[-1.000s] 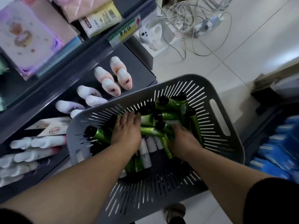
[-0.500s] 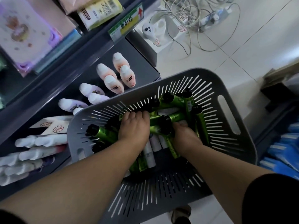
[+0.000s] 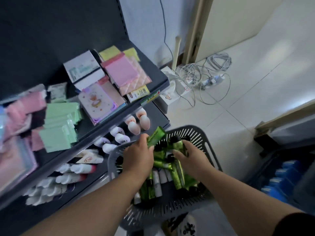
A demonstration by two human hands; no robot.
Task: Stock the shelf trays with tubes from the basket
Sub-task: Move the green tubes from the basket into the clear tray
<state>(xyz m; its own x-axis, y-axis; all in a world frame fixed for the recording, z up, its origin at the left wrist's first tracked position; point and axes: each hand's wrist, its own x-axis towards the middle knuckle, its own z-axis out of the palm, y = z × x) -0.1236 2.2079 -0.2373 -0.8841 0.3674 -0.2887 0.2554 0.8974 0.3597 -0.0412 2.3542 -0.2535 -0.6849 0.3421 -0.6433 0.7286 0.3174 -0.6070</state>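
Over the basket (image 3: 207, 143), left hand (image 3: 139, 155) grips one green tube (image 3: 156, 136), right hand (image 3: 190, 155) clutches more tubes (image 3: 177, 144); next, lift them to the shelf (image 3: 157, 114).

Left hand (image 3: 139, 156) holds a green tube (image 3: 156, 135) over the basket (image 3: 202, 134) (right hand (image 3: 191, 156) grips tubes (image 3: 177, 145)).

The basket (image 3: 197, 132) is showing matt grey slotted plastic; the green tubes (image 3: 177, 176) are gleaming glossy and smooth. The shelf (image 3: 153, 70) is looking like dark matt metal, and the floor tiles (image 3: 255, 92) are shining smoothly.
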